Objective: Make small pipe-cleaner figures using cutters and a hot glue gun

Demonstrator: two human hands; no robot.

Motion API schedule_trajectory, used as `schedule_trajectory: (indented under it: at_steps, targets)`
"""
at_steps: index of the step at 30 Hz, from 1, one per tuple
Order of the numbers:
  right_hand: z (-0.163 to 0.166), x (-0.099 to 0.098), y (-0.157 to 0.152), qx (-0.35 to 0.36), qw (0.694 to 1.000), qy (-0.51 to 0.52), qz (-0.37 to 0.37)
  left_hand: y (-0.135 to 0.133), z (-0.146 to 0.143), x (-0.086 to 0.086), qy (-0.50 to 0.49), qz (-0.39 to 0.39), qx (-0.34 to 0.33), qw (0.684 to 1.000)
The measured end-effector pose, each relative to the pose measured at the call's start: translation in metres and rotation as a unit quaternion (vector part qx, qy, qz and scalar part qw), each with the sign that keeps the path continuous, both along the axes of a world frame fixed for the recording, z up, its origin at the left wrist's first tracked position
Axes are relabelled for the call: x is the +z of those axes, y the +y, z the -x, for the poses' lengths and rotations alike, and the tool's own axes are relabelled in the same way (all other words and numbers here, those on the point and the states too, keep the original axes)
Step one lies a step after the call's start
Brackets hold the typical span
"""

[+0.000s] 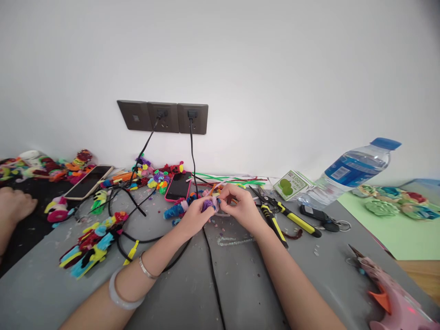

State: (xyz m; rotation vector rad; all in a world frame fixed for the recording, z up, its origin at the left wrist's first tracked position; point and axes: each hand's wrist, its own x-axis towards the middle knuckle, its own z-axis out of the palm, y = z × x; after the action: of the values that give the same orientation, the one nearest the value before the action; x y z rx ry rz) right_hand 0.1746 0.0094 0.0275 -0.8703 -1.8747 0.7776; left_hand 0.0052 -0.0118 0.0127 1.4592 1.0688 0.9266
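My left hand has its fingers closed around a small fuzzy purple pipe-cleaner piece over the middle of the table. Pinched right beside it, my right hand meets the piece at its right side; what lies between these fingertips is too small to make out. Just left of my hands is a blue fuzzy pipe-cleaner roll. A clear glittery strand lies on the table below my right hand. Yellow-and-black pliers rest to the right of my right hand.
Black cables run from the wall sockets across the grey table. Phones, colourful pipe-cleaner figures and another person's hand are at left. A water bottle, green box, keys and pink glue gun stand or lie right.
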Motion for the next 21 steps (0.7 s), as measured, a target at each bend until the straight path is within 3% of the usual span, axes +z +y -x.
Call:
schedule_trajectory:
  at_steps: [5,10,15,21]
  targets:
    - [-0.001,-0.002,0.001,0.051,0.990,0.056,0.121,-0.002,0.000,0.006,0.007,0.008,-0.016,1.000]
    - [-0.005,0.002,0.001,0.141,0.962,0.097,0.211,-0.005,0.003,0.008,0.010,-0.015,-0.073,0.997]
    - [-0.009,0.005,0.002,0.189,0.948,0.103,0.233,-0.006,0.004,0.008,0.013,-0.040,-0.101,0.994]
    - [-0.012,0.005,0.004,0.142,0.955,0.091,0.242,-0.004,0.000,0.005,-0.012,0.006,-0.037,0.999]
